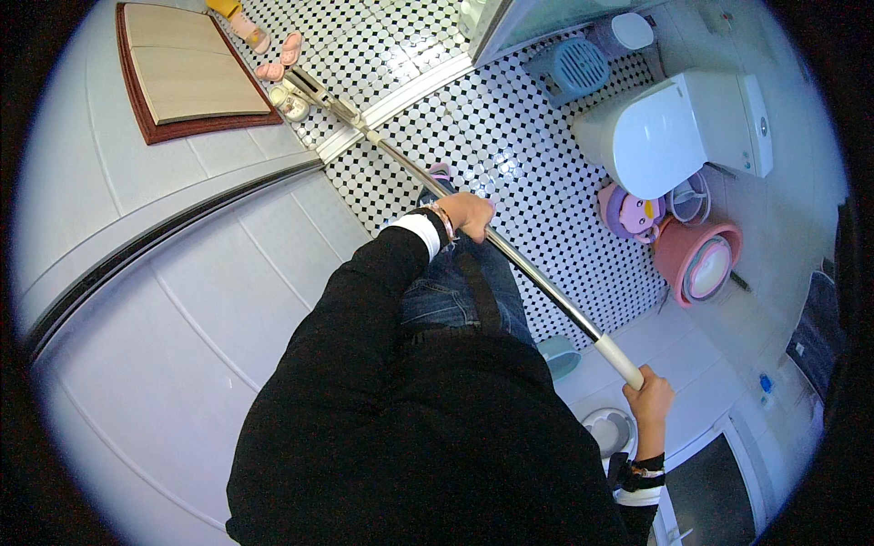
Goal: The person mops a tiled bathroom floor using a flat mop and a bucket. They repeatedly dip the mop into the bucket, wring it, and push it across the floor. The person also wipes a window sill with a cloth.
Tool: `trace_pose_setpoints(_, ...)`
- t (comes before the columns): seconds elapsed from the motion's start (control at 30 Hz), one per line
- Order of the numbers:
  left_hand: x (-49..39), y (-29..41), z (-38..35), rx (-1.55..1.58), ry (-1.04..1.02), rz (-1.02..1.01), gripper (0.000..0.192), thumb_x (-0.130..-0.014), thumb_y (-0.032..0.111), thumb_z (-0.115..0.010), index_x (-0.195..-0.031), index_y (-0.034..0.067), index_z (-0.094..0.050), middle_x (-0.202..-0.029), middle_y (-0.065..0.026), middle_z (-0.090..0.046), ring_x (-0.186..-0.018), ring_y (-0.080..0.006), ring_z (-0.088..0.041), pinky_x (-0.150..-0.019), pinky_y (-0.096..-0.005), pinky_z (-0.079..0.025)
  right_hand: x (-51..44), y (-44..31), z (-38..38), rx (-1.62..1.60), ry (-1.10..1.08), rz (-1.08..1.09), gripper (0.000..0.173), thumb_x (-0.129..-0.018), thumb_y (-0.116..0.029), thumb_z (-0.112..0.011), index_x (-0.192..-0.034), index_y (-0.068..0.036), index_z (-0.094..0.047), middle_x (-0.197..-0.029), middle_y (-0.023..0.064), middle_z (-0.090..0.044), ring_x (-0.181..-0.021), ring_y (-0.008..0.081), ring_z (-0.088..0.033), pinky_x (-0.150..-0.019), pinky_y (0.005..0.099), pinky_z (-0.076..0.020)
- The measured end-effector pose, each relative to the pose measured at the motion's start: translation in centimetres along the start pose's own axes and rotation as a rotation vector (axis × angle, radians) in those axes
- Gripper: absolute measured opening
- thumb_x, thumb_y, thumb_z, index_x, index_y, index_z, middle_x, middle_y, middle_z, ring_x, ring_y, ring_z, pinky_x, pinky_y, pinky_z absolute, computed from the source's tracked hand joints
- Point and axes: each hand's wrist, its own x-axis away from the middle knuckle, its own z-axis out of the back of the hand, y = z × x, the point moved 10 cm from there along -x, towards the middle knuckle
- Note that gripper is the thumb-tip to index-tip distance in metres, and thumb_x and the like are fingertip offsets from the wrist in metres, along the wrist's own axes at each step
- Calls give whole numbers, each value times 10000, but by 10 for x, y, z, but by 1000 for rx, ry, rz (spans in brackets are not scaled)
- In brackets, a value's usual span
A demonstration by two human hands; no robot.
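A long-handled mop with a shiny metal pole slants across the view in front of me. My left hand is wrapped around the middle of the pole. On the cream grip at its near end, my right hand is closed. The narrow beige mop head lies beyond the white door sill, close to a cream clog. Whether the head touches the floor is hard to tell. Below my left hand, one pink shoe of mine shows on the black-and-white tiled floor.
To the right stand a toilet, a blue plastic stool, a lidded bin, a pink-purple child's potty and a pink bucket holding basins. Pink clogs lie past the sill. A tiled wall flanks my left.
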Motion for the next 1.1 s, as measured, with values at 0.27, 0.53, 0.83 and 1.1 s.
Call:
trace_pose_setpoints(0.27, 6, -8, -17, -1, -160, 27, 425, -605, 282, -715, -913, -8, -680, -911, -199, -670, -816, -334, -650, -715, -411, -510, 3, -10, -18, -86, -159, -5, 207, -621, -229, -712, -763, -102, -632, -688, 162, -637, -667, 361, -631, -597, 456, -506)
trace_pose_setpoints(0.53, -8, -8, -4, 24, -109, 38, 428, -601, 236, -708, -927, -38, -661, -904, -200, -661, -767, -350, -641, -660, -438, -497, -4, 4, -23, -297, -207, -46, 226, -597, -214, -720, -767, -77, -661, -689, 174, -636, -665, 360, -633, -602, 432, -501)
trace_pose_setpoints(0.83, -19, -15, -12, -45, -168, -65, 316, -592, 217, -658, -840, 24, -682, -759, -187, -658, -697, -372, -623, -615, -474, -469, 7, -3, -78, -632, -587, -176, 297, -634, -187, -712, -850, 13, -680, -622, 115, -630, -576, 207, -625, -578, 335, -491)
trace_pose_setpoints(1.1, -6, -51, -21, -173, 104, 39, 242, -698, 251, -621, -906, 163, -710, -902, -96, -659, -1038, -310, -561, -955, -685, -298, 17, -82, -36, -599, -570, 7, 420, -778, -264, -706, -1121, -37, -623, -726, 190, -651, -684, 284, -661, -650, 377, -507)
